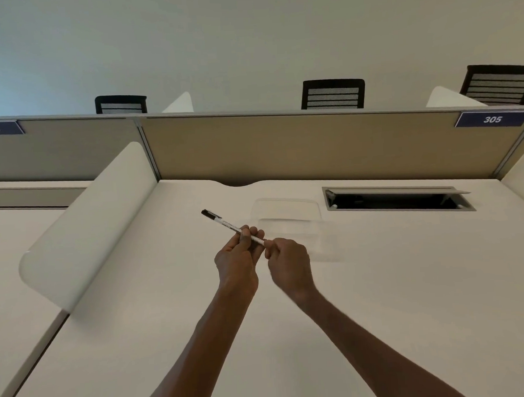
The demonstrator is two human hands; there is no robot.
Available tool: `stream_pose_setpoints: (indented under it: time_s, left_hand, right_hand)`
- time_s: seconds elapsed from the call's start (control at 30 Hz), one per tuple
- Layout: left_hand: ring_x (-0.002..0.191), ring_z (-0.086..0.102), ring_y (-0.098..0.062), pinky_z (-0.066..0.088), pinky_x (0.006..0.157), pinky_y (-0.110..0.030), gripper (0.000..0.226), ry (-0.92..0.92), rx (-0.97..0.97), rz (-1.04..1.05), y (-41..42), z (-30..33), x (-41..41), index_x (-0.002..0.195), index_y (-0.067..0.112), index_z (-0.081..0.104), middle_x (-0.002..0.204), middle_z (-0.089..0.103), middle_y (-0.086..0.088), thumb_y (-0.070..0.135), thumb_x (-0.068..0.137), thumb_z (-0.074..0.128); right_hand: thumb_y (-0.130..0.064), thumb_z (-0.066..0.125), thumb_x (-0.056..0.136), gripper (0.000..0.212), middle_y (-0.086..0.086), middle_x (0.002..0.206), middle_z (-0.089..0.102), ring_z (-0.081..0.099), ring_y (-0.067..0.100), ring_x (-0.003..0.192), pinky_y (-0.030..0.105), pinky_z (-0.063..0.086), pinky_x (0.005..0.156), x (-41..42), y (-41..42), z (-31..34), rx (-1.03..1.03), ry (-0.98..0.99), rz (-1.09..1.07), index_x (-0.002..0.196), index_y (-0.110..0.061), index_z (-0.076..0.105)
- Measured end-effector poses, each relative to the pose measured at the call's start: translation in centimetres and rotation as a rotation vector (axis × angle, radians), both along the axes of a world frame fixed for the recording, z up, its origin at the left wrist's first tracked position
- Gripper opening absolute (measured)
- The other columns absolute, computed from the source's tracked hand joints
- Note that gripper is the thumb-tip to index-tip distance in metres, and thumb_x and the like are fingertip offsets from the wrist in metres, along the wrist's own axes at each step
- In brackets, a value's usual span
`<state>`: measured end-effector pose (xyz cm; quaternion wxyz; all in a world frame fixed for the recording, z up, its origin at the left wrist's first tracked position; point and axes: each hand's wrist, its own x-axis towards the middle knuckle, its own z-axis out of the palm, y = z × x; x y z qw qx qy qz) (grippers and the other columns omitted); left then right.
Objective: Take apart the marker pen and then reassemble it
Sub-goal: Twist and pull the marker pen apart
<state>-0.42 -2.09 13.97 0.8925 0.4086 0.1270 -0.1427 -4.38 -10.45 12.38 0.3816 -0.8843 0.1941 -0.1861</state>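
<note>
Your left hand (238, 255) grips the marker pen (230, 225) mid-barrel above the table (380, 283), black cap pointing away. Your right hand (286, 259) pinches its near end. The pen looks whole; next, probably pull or twist that end while holding the barrel steady.

White desk (380, 283), tan partition (282, 145), three mesh chairs (332, 94) behind.
</note>
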Motion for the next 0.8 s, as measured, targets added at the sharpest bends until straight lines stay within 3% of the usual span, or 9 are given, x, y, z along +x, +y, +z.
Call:
stream_pose_setpoints:
  time_s: [0.07,0.17,0.23,0.27,0.37,0.47,0.63,0.7,0.8]
  left_hand:
    - [0.091,0.069,-0.026,0.061,0.079,-0.036,0.019,0.05,-0.016,0.006,-0.1,0.3,0.1,0.103,-0.006,0.065,0.087,0.068,-0.011,0.009,0.096,0.057]
    - [0.09,0.07,-0.026,0.061,0.074,-0.034,0.018,0.073,-0.016,-0.017,0.2,0.4,0.2,0.102,-0.005,0.066,0.089,0.069,-0.011,0.009,0.097,0.056]
    - [0.09,0.069,-0.026,0.062,0.075,-0.035,0.018,0.052,-0.023,-0.043,0.6,0.3,0.4,0.101,-0.005,0.065,0.088,0.068,-0.011,0.008,0.097,0.055]
    - [0.091,0.068,-0.026,0.062,0.076,-0.035,0.017,0.033,-0.025,-0.058,0.9,0.1,0.5,0.099,-0.005,0.065,0.088,0.067,-0.011,0.008,0.097,0.054]
    - [0.09,0.067,-0.023,0.062,0.075,-0.032,0.017,-0.037,-0.023,-0.109,1.5,-0.1,0.7,0.098,-0.003,0.065,0.088,0.065,-0.01,0.008,0.098,0.052]
    - [0.088,0.069,-0.021,0.06,0.072,-0.029,0.017,-0.107,-0.015,-0.158,1.8,0.1,0.9,0.101,-0.001,0.065,0.086,0.068,-0.007,0.009,0.098,0.053]
    - [0.086,0.071,-0.019,0.06,0.076,-0.029,0.016,-0.157,-0.008,-0.181,1.9,0.7,1.0,0.1,0.001,0.067,0.085,0.07,-0.006,0.01,0.098,0.053]
    - [0.086,0.07,-0.021,0.06,0.076,-0.029,0.016,-0.161,0.002,-0.161,1.7,0.7,0.9,0.1,0.0,0.067,0.085,0.07,-0.007,0.009,0.097,0.053]
    - [0.088,0.07,-0.023,0.06,0.074,-0.03,0.015,-0.127,0.045,-0.1,1.2,0.6,0.6,0.1,0.0,0.067,0.086,0.07,-0.009,0.008,0.097,0.055]
  right_hand:
    - [-0.003,0.06,0.087,0.019,0.008,0.058,0.06,0.049,0.023,0.05,0.028,0.033,0.048,0.0,0.2,-1.5,-0.445,-0.159,0.007,0.069,-0.008,0.058]
    - [0.0,0.066,0.082,0.018,0.005,0.056,0.057,0.048,0.019,0.047,0.025,0.03,0.044,0.2,-0.5,-2.5,-0.653,-0.212,0.057,0.069,-0.01,0.056]
    - [-0.004,0.058,0.089,0.016,0.006,0.06,0.06,0.049,0.02,0.05,0.027,0.033,0.049,0.2,-0.4,-2.2,-0.478,-0.195,0.078,0.073,-0.008,0.059]
    - [-0.008,0.052,0.093,0.02,0.005,0.062,0.061,0.051,0.02,0.053,0.028,0.036,0.053,0.2,-0.3,-1.5,-0.268,-0.117,0.098,0.076,-0.007,0.062]
    - [-0.025,0.042,0.102,0.038,0.004,0.062,0.056,0.044,0.015,0.049,0.026,0.036,0.05,0.0,-0.6,1.4,0.788,0.152,0.173,0.08,-0.006,0.065]
    - [-0.028,0.04,0.102,0.037,0.002,0.064,0.056,0.039,0.009,0.046,0.017,0.028,0.042,-0.1,-1.9,2.7,1.291,0.309,0.23,0.082,-0.009,0.064]
    - [-0.026,0.041,0.101,0.029,-0.002,0.061,0.052,0.039,0.006,0.041,0.016,0.024,0.036,-0.2,-2.5,3.0,1.561,0.377,0.314,0.081,-0.012,0.057]
    - [-0.026,0.043,0.102,0.032,-0.003,0.056,0.048,0.036,0.006,0.039,0.016,0.024,0.035,-0.1,-2.0,2.9,1.533,0.318,0.226,0.077,-0.012,0.056]
    - [-0.027,0.044,0.102,0.035,-0.003,0.052,0.046,0.032,0.006,0.04,0.016,0.026,0.038,0.2,-1.0,2.4,1.31,0.232,0.073,0.073,-0.012,0.055]
